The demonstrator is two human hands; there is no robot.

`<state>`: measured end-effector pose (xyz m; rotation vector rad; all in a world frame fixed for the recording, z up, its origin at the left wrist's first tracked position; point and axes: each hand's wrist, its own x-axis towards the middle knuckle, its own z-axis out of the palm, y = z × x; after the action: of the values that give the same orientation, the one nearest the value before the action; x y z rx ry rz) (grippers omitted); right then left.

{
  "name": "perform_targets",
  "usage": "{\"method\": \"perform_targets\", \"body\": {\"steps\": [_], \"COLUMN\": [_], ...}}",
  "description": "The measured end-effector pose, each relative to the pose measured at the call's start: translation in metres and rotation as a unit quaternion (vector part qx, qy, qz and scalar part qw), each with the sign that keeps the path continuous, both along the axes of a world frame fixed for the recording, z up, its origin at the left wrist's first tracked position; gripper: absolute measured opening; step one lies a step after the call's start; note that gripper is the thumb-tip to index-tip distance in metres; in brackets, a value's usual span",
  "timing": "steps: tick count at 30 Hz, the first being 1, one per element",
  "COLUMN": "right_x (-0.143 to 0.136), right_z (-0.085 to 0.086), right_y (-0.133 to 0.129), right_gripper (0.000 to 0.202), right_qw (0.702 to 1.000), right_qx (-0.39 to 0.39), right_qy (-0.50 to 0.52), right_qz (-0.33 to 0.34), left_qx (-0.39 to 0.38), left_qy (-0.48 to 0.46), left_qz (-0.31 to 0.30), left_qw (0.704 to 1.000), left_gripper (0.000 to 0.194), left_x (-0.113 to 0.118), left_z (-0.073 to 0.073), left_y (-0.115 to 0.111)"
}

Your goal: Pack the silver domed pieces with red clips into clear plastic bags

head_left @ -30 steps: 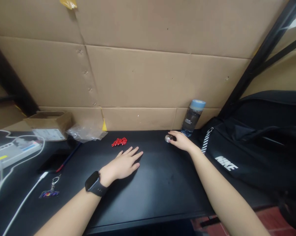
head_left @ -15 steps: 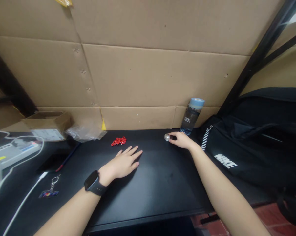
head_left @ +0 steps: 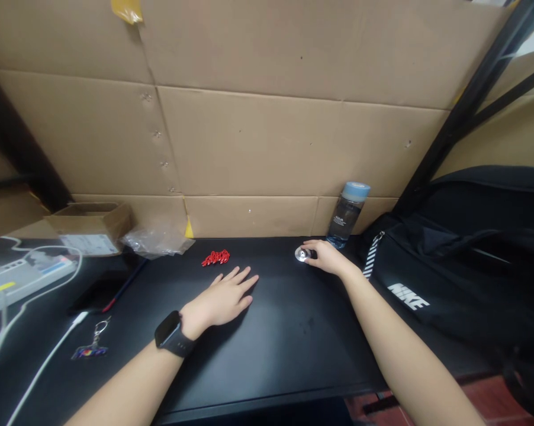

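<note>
White plastic at the left edge: one power strip (head_left: 22, 287), set slantwise, with white cables (head_left: 45, 368) looping around, too tangled to count. Farther back, one open cardboard box (head_left: 112, 228), beside one crumpled clear plastic bag (head_left: 158, 241). Nearer, what seems to be one dark phone (head_left: 92, 294), and just in front, one key ring (head_left: 102, 326) with a tag (head_left: 89, 352). Toward the middle, one red tangle (head_left: 216, 258), longer left to right than near to far, loose on the black surface (head_left: 285, 343).

Nearer and slightly right of that, the left hand (head_left: 222, 302), one of two hands: spread, palm down, fingers aimed far and right, holding nothing. Wears one dark watch (head_left: 169, 331).

Well apart to the right, at the far side, one silver round piece (head_left: 301, 254): pinched between thumb and fingers of the right hand (head_left: 328, 257), at the leftmost end of that hand. Lies far and right of the left hand; right hand nearer, in contact. Seems round, so shows no clear long axis. Cannot tell whether touching the surface.

Just beyond the right hand, one blue-capped bottle (head_left: 344, 220). Rightmost, one black bag (head_left: 462, 272) with white lettering.
</note>
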<state>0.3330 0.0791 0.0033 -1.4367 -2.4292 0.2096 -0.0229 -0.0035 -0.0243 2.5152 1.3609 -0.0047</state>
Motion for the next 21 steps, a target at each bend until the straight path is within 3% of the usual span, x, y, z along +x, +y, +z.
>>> {"method": "perform_targets", "body": {"steps": [7, 12, 21], "right_x": [0.002, 0.000, -0.004], "right_z": [-0.007, -0.011, -0.010], "right_y": [0.005, 0.004, 0.007], "right_gripper": [0.043, 0.053, 0.036], "right_qw": [0.999, 0.999, 0.996], "right_qx": [0.032, 0.037, 0.084], "right_qy": [-0.017, -0.016, 0.004], "right_qz": [0.011, -0.016, 0.013], "left_qx": [-0.004, -0.005, 0.004], "left_qy": [0.001, 0.000, -0.003], "left_qz": [0.002, 0.000, 0.005], "left_qw": [1.000, 1.000, 1.000], "left_gripper": [0.061, 0.061, 0.061], "left_x": [0.000, 0.000, 0.000], "left_z": [0.002, 0.001, -0.002], "left_y": [-0.001, 0.000, 0.001]}}
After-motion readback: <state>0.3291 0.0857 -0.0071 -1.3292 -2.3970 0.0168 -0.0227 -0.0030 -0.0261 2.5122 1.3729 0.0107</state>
